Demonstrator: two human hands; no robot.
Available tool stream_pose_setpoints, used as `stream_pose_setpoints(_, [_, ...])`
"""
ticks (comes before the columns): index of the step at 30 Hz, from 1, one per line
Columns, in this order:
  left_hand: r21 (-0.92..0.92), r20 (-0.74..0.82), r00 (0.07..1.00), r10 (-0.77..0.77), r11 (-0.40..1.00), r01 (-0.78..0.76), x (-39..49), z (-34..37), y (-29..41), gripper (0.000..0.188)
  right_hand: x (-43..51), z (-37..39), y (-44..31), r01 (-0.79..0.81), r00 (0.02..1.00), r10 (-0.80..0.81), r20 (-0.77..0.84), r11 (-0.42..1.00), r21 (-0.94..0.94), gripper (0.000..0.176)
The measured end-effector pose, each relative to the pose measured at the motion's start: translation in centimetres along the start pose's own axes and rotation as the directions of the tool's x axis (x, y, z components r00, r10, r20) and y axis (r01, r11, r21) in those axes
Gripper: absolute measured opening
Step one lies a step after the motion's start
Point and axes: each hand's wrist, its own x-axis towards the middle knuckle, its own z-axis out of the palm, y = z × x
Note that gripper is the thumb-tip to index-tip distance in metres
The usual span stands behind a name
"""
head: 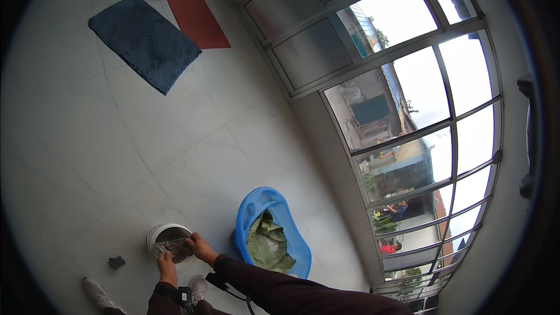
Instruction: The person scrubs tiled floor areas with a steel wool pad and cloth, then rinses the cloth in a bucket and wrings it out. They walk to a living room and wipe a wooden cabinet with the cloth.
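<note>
My left hand (166, 267) grips one edge of a wet-looking grey cloth (176, 249). On the cloth's other side, my right hand (202, 247) pinches it near a corner. Stretched between both hands, the cloth hangs over a round white bucket (152, 232) and hides part of its opening. Dark, murky liquid (173, 232) shows inside the bucket. A small crumpled dark grey rag (117, 262) lies on the floor to the left of the bucket.
Right of the bucket stands a blue plastic baby bathtub (299, 245) holding crumpled green sheet material (267, 245). A dark blue mat (144, 43) overlaps a red mat (199, 19) on the pale tiled floor (183, 140). Metal-framed windows (402, 96) line the right; people are visible outside.
</note>
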Motion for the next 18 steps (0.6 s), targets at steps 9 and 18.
stream_pose_setpoints(9, [-0.112,0.329,0.792,-0.514,0.811,0.573,-5.3,2.1,7.2,0.046,-7.0,-1.8,-6.0,0.043,0.996,-0.034,0.087,0.993,-0.112,0.026])
stream_pose_setpoints(18, [0.047,0.216,0.851,-0.478,0.876,0.480,-6.5,3.9,11.6,0.044,-12.5,-2.5,-8.7,0.112,0.974,-0.139,0.178,0.982,0.154,0.024])
